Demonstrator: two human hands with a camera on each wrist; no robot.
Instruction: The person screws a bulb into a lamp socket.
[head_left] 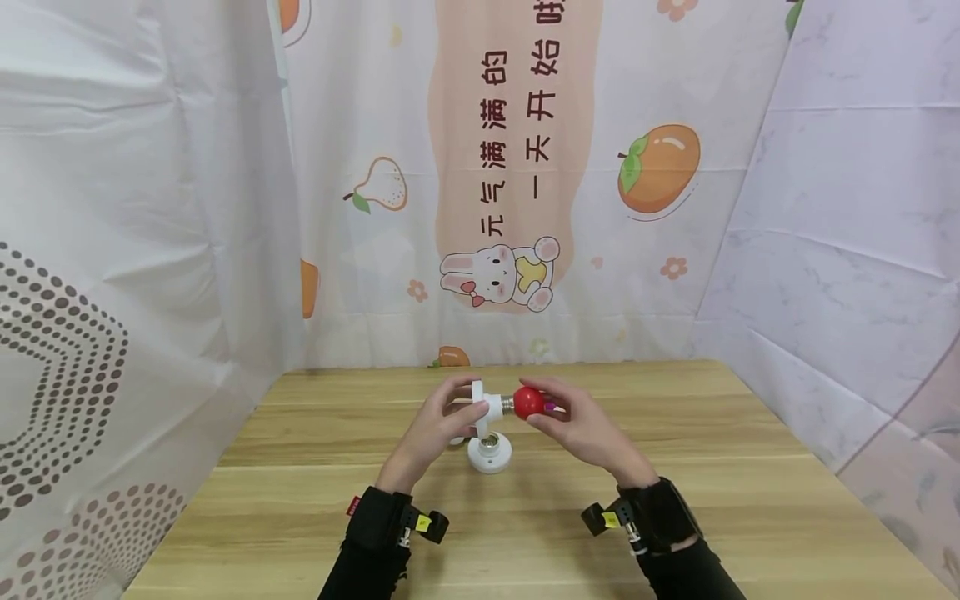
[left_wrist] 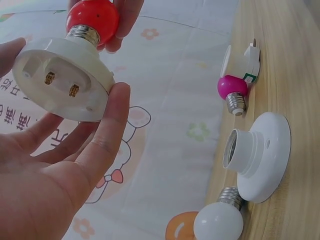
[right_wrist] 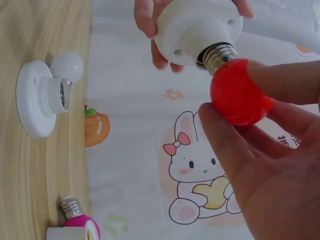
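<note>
My left hand [head_left: 441,422] holds a white round lamp socket [right_wrist: 206,27] by its base, thumb and fingers spread around the rim. Two brass contacts show on the underside of that base in the left wrist view. From the right, my right hand [head_left: 588,429] pinches a red light bulb [right_wrist: 234,92] between thumb and fingers. The bulb's metal screw end points into the mouth of the socket, with much of its thread still showing outside. Both are held up above the table, between the two hands.
On the wooden table [head_left: 300,500] stands a second white lamp socket [left_wrist: 272,155], its mouth facing up. Beside it lies a white bulb [left_wrist: 219,222]. A magenta bulb [left_wrist: 233,86] lies near a white piece with plug prongs [left_wrist: 250,64]. A printed curtain [head_left: 375,275] hangs behind the table.
</note>
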